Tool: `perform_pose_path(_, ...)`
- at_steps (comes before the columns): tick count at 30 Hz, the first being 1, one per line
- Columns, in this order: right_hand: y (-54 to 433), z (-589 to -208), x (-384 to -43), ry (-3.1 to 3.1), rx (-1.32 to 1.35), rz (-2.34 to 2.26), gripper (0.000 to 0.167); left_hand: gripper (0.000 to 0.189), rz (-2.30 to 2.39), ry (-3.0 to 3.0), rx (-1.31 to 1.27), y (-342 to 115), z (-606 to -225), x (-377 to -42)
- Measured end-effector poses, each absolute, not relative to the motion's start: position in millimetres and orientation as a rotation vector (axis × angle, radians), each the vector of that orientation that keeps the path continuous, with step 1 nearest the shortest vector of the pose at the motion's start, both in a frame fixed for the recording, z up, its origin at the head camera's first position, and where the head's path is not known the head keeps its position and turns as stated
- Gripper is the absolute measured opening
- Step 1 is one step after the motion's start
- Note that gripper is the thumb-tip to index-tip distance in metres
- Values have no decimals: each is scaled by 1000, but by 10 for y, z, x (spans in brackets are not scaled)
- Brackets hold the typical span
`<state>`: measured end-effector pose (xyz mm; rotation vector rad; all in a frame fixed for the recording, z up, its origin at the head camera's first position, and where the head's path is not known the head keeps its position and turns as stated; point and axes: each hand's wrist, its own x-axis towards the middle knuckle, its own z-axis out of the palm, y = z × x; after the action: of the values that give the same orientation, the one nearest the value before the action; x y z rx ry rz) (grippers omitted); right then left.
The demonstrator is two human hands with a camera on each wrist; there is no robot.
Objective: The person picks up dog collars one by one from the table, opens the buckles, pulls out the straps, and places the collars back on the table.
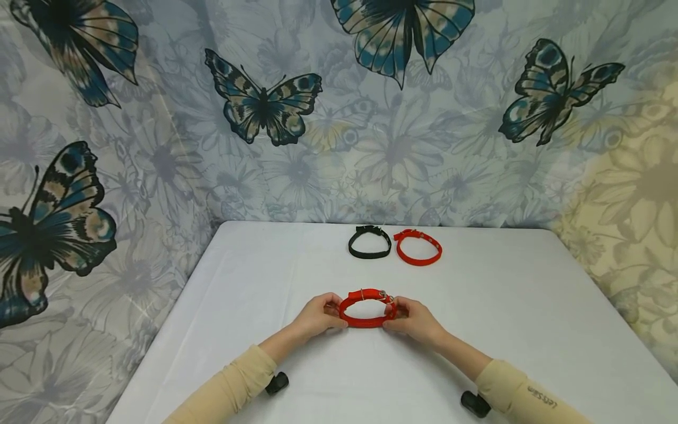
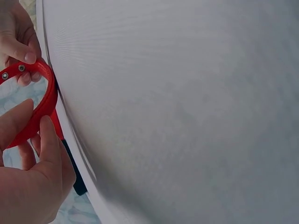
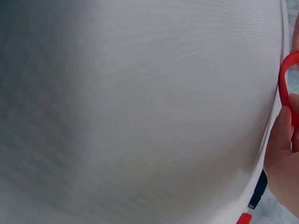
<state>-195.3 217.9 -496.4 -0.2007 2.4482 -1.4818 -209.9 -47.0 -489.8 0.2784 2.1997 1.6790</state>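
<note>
A red buckled collar [image 1: 365,323], closed into a loop, is held between both hands above the white table. My left hand [image 1: 318,317] pinches its left side between thumb and fingers. On the opposite side my right hand [image 1: 415,320] pinches the band near the metal buckle [image 1: 382,294]. Metal-rimmed holes show along the strap [image 2: 21,68] in the left wrist view. The right wrist view catches only part of the collar [image 3: 283,86] and of the right hand [image 3: 286,163] at its edge.
Farther back on the white table [image 1: 254,265] lie a black collar [image 1: 369,255] and a second red collar [image 1: 421,262], side by side, both looped. Butterfly-patterned cloth [image 1: 296,182] hangs behind and at the sides.
</note>
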Motion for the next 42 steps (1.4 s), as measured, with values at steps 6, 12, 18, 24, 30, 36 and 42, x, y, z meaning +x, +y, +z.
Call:
perform_pose_path(6, 2183, -4991, -1935, 2461, -212, -1463, 23, 31, 1687, 2209, 291, -479, -4902, -2070)
perform_pose_path(12, 2170, -4969, -1930, 2470, -233, -1471, 23, 32, 1696, 2246, 338, -509, -4869, -2044)
perform_pose_path(18, 2149, -4944, -1918, 2510, -242, -1451, 23, 33, 1709, 2286, 409, -519, -4868, -2039)
perform_pose_path(24, 2142, -4945, -1916, 2516, -217, -1442, 24, 30, 1739, 2274, 439, -511, -4877, -2024)
perform_pose_path(30, 2149, -4946, -1899, 2506, -207, -1455, 23, 28, 1732, 2269, 425, -511, -4887, -2025)
perform_pose_path(36, 2167, -4902, -1888, 2505, -214, -1480, 23, 27, 1730, 2266, 434, -508, -4873, -2014)
perform_pose_path(42, 2186, -4830, -1895, 2510, -190, -1514, 25, 27, 1727, 2277, 432, -509, -4865, -2007)
